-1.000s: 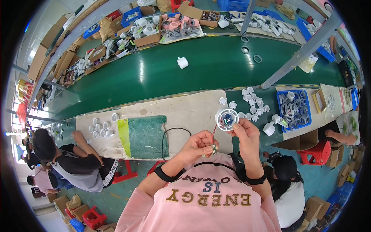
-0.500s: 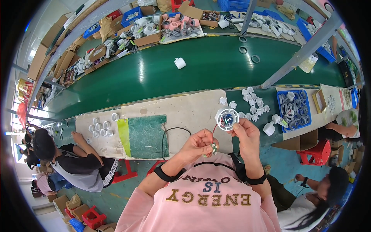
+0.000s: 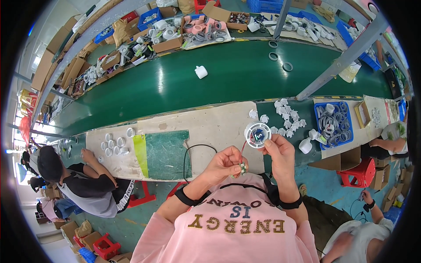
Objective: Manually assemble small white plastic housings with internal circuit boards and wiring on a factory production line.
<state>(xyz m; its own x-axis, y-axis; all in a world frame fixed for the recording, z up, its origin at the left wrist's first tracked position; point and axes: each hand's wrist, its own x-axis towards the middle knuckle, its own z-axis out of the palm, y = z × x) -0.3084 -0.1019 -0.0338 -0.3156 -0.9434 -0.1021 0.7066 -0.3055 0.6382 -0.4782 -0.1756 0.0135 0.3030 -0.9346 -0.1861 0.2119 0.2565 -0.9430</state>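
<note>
My right hand (image 3: 280, 157) pinches the edge of a round white plastic housing (image 3: 248, 130), held above the table's front edge. Its open face shows a dark inside with a small blue-green part. Red and dark wires (image 3: 242, 150) run from the housing down to a small green circuit board (image 3: 243, 169). The fingertips of my left hand (image 3: 223, 166) are closed on that board, just below and left of the housing. My fingers cover part of the board.
A green mat (image 3: 167, 154) and black cable (image 3: 189, 151) lie left of my hands. White rings stand farther left by a co-worker (image 3: 90, 188). Small white parts (image 3: 289, 118) and a blue basket (image 3: 322, 131) of grey rings lie right. Beyond runs a green conveyor belt (image 3: 175, 92).
The white piece and grey rings on the belt have shifted slightly left. At the lower right, a person has bent and moved. Both my hands keep their places.
</note>
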